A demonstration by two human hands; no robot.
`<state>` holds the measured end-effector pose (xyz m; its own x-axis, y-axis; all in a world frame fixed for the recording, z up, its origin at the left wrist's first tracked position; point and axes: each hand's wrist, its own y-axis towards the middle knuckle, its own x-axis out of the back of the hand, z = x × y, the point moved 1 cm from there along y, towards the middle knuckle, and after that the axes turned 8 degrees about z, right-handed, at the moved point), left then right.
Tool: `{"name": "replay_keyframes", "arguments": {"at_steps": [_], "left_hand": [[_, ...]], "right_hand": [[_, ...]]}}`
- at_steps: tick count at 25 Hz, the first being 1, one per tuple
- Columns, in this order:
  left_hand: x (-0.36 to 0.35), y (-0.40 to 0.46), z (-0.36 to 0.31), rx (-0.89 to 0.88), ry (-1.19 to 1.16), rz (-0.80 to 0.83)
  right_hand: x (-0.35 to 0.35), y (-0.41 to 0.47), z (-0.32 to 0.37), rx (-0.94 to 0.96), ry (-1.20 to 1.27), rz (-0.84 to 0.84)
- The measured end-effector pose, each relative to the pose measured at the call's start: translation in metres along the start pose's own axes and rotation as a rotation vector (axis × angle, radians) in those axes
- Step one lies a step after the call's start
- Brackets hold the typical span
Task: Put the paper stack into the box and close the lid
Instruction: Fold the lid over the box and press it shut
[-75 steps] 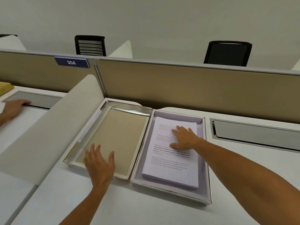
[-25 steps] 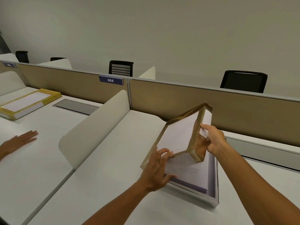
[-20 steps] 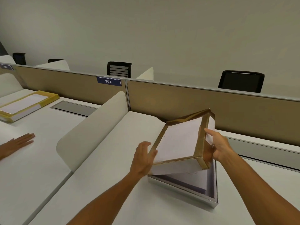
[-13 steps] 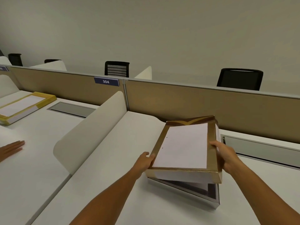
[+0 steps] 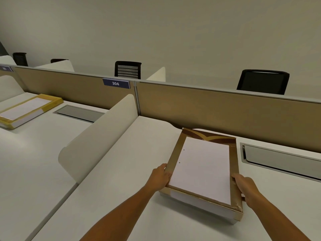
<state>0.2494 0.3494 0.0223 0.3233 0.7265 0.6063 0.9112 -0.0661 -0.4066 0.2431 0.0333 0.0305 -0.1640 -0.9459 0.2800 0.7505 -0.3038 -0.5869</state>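
Observation:
The box [image 5: 199, 201] lies on the white desk with its gold-edged lid [image 5: 203, 166] down flat over it. The lid's top carries a white panel. The paper stack is hidden under the lid. My left hand [image 5: 160, 175] grips the lid's left edge near the front corner. My right hand [image 5: 244, 186] holds the lid's right edge near the front, fingers wrapped over the side.
A curved white divider [image 5: 104, 134] stands to the left of the box. A tan partition [image 5: 208, 108] runs along the desk's back. A grey cable flap [image 5: 278, 159] sits right of the box. A yellow box with paper [image 5: 26, 110] lies on the neighbouring desk.
The lid swung over from lying open on the left and came down flat onto the box, covering the paper. Both hands followed it down to its side edges.

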Motion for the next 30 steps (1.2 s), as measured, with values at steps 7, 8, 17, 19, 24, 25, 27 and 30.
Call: {"name": "replay_keyframes", "arguments": {"at_steps": [7, 8, 17, 19, 24, 25, 27, 30], "left_hand": [[-0.003, 0.023, -0.015, -0.022, 0.235, -0.011], [-0.003, 0.027, -0.022, -0.063, 0.292, -0.018], [-0.033, 0.065, -0.053, -0.328, 0.703, -0.035], [-0.037, 0.071, -0.043, -0.332, 0.732, -0.043], [-0.044, 0.079, -0.030, -0.334, 0.755, -0.058], [-0.046, 0.080, -0.029, -0.334, 0.756, -0.066], [-0.048, 0.080, -0.027, -0.339, 0.763, -0.085], [-0.050, 0.081, -0.023, -0.345, 0.772, -0.110]], "right_hand": [[-0.017, 0.017, 0.009, 0.270, -0.597, -0.134], [-0.022, 0.018, 0.013, 0.370, -0.703, -0.156], [-0.060, 0.044, 0.024, 0.537, -1.166, -0.177], [-0.060, 0.049, 0.017, 0.504, -1.201, -0.180], [-0.061, 0.054, 0.011, 0.485, -1.225, -0.181], [-0.061, 0.055, 0.009, 0.494, -1.216, -0.182], [-0.061, 0.055, 0.005, 0.511, -1.198, -0.184], [-0.061, 0.056, 0.000, 0.524, -1.188, -0.187]]}}
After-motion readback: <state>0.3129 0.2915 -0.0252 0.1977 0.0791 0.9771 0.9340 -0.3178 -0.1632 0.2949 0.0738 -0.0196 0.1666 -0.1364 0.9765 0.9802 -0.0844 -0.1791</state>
